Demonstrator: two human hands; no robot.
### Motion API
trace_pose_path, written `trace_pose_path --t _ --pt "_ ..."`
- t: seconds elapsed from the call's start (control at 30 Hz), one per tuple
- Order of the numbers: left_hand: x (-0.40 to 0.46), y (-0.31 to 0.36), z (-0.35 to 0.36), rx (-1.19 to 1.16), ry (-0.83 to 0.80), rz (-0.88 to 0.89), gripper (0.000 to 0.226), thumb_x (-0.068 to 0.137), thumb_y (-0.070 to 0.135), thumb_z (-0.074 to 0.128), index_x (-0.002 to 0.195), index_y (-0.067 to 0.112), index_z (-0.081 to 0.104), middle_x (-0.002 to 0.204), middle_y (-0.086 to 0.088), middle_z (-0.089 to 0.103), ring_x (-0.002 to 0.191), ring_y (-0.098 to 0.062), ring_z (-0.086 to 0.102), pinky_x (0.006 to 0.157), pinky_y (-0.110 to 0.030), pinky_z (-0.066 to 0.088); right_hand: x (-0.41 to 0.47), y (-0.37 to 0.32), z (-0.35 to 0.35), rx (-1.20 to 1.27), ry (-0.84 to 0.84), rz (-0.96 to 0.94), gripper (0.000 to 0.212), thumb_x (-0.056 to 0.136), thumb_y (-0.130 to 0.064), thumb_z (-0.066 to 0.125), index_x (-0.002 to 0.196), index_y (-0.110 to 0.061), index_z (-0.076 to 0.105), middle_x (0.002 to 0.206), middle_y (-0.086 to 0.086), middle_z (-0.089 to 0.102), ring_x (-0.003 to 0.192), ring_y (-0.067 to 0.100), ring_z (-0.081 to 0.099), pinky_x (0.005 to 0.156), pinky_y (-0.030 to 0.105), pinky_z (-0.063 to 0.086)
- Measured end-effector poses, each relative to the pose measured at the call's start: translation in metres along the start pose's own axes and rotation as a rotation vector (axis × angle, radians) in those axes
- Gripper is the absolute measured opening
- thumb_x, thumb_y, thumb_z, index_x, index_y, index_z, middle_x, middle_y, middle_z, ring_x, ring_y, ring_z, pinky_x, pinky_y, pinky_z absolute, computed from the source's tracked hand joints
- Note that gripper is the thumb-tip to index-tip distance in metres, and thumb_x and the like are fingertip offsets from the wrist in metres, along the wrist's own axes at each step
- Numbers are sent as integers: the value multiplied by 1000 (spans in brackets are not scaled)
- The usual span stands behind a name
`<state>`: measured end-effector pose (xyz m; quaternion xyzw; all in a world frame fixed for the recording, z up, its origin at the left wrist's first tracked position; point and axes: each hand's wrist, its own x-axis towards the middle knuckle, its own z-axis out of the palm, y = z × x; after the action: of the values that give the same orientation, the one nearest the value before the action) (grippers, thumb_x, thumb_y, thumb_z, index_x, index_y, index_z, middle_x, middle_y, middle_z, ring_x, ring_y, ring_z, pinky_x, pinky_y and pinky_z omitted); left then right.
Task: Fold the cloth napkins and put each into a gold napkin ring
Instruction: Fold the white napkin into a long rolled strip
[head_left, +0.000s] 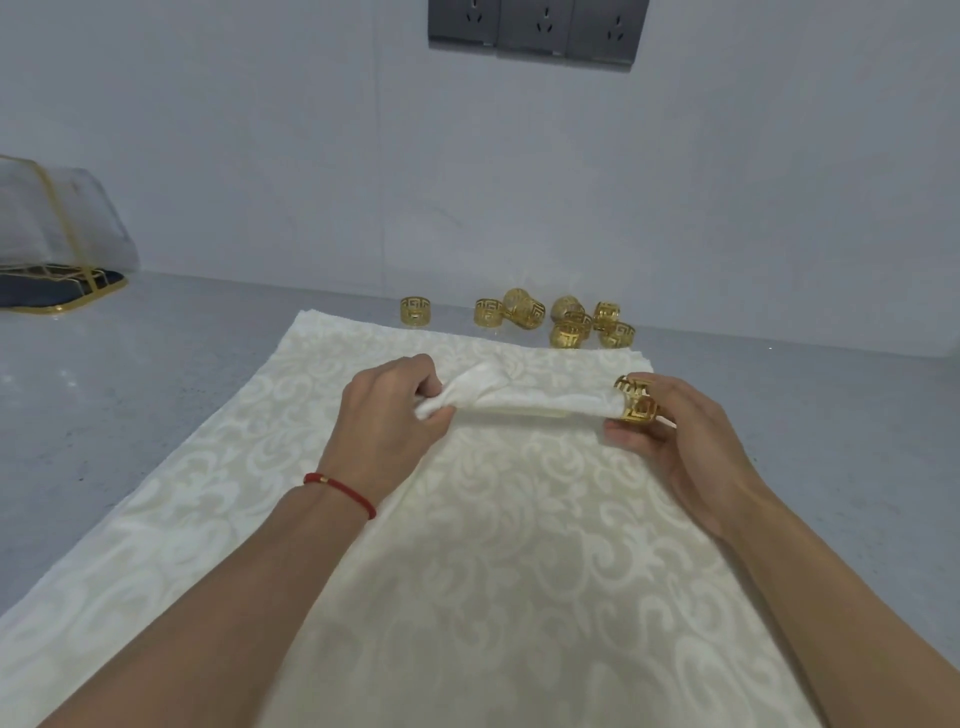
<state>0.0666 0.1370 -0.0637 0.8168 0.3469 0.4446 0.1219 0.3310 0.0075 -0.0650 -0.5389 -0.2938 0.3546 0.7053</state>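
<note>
Grey worktop (130, 395), patterned cloth (467, 545) spread flat. Left hand (389, 415), fingers curled, pinching left end of rolled napkin (519, 397); long axis left to right, lifted just above cloth. Right end entering gold ring (636, 400), clamped by right hand (680, 441). Spare rings (524, 312) behind, untouched.

Left hand (395, 410) pinches rolled napkin (519, 397); right hand (670, 441) holds gold ring (638, 401).
</note>
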Motion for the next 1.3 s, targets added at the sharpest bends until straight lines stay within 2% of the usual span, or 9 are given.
trace_pose_path --t 0.3,0.43,0.57,0.7,0.8,0.9,1.07,1.2,1.3 --pt "-3 2 -2 -54 -5 10 22 73 13 83 72 15 61 76 8 69 73 -15 65 67 -41 54 -10 -3 -2 -53 -184 -6 23 98 -10 61 117 -2 71 105 20 71 96 39 72 89 46 61" --pt "-3 6 -3 -117 -22 31 24 73 12 84 70 18 61 76 7 69 75 -14 67 70 -42 56 -18 -7 3 -89 -301 -18 37 79 -19 78 114 -6 73 113 24 72 102 43 72 94 46 59" --pt "-4 6 -2 -119 -61 66 23 73 12 84 72 17 62 77 7 70 74 -14 67 70 -41 55 -27 -11 8 -493 -274 -154 26 76 -20 88 99 -24 79 106 0 77 93 22 75 82 32 59" --pt "-3 4 -2 -99 -85 73 24 74 13 83 72 18 60 79 9 70 75 -11 67 70 -39 55 -25 -17 5 -821 -253 -302 37 61 -29 98 90 -35 76 99 -16 76 96 2 70 84 23 49" --pt "-4 6 -1 -109 -121 64 24 73 14 83 70 20 60 79 11 71 74 -9 66 70 -38 55 -31 -14 11 -1031 -277 -423 38 63 -40 95 92 -38 71 97 -22 73 105 -2 64 89 24 48" --pt "-7 10 1 -134 -156 67 26 73 15 83 69 23 59 78 10 71 74 -11 66 69 -38 54 -38 -10 28 -1194 -303 -538 34 75 -46 86 99 -37 65 102 -24 68 124 7 49 100 28 44" --pt "-8 13 0 -208 -185 39 23 73 17 84 72 21 62 80 6 71 78 -15 68 72 -40 54 -46 -1 45 -1014 -83 -595 29 78 -39 86 96 -29 64 96 -20 70 95 -1 63 79 14 47" --pt "-7 16 -3 -237 -227 46 27 73 15 85 71 23 59 82 7 71 80 -17 68 73 -43 56 -44 1 43 -920 -100 -554 32 76 -33 88 100 -31 67 99 -22 73 99 -7 66 83 8 47" --pt "-7 17 -7 -243 -268 52 25 73 11 84 71 20 60 84 8 72 81 -17 69 74 -43 57 -42 -1 39 -911 -145 -568 38 75 -30 90 106 -31 67 105 -24 73 103 -8 66 89 13 51"
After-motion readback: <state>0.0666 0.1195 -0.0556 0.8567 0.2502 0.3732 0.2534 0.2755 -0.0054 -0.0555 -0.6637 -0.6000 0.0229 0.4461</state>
